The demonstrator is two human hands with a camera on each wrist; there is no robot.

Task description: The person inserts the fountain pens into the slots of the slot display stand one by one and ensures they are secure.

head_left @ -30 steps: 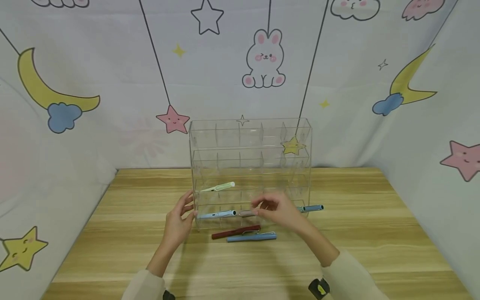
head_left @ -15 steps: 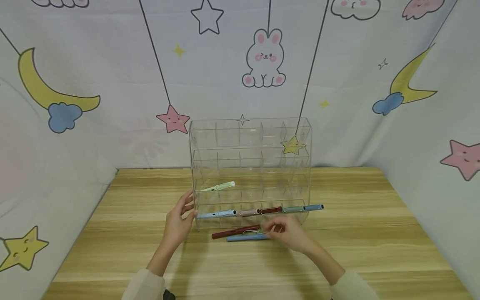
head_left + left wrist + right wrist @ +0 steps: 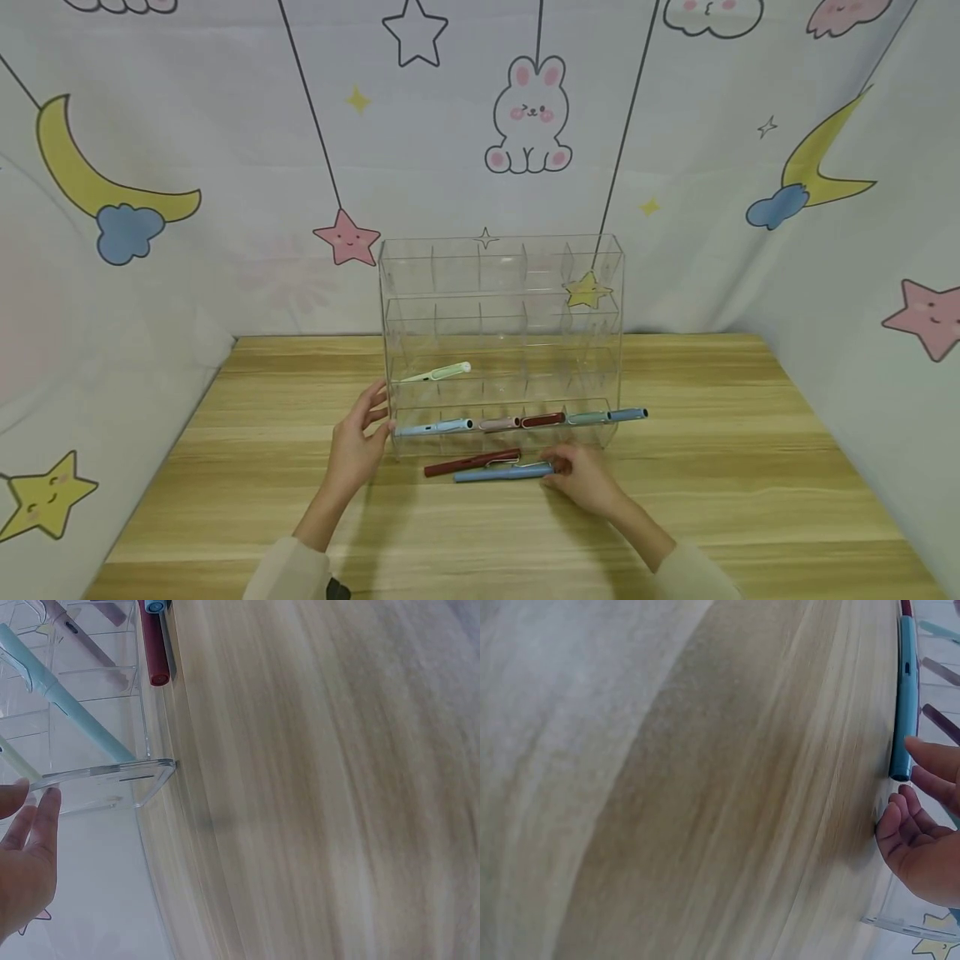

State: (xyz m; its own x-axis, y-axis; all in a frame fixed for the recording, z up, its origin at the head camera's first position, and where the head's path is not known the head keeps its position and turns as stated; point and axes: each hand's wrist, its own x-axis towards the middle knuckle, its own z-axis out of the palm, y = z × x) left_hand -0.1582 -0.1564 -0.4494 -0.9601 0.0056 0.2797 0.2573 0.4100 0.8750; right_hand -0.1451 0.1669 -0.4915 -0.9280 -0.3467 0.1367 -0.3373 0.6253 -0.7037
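My left hand [image 3: 360, 442] holds the left side panel of the clear acrylic rack [image 3: 112, 776], thumb at the front edge and fingers outside. A blue pen [image 3: 502, 473] lies on the table before the rack. My right hand [image 3: 585, 479] pinches its right end between thumb and finger; the other fingers [image 3: 889, 821] are curled. Touching it from behind lies a dark red pen [image 3: 468, 463]. In the bottom tier rest a light blue pen [image 3: 71, 705], a pinkish pen [image 3: 498, 424], another dark red pen [image 3: 542, 420], a green pen [image 3: 587, 418] and a darker blue pen [image 3: 628, 414].
A pale green pen [image 3: 438, 372] leans in the left compartment of the tier above. The rack stands on a wood-grain table [image 3: 480, 533], with a patterned cloth [image 3: 450, 167] behind it. The darker blue pen sticks out past the rack's right side.
My right hand has let go of the pinkish pen in the bottom tier and moved down to the right end of the blue pen on the table. My left hand stays put.
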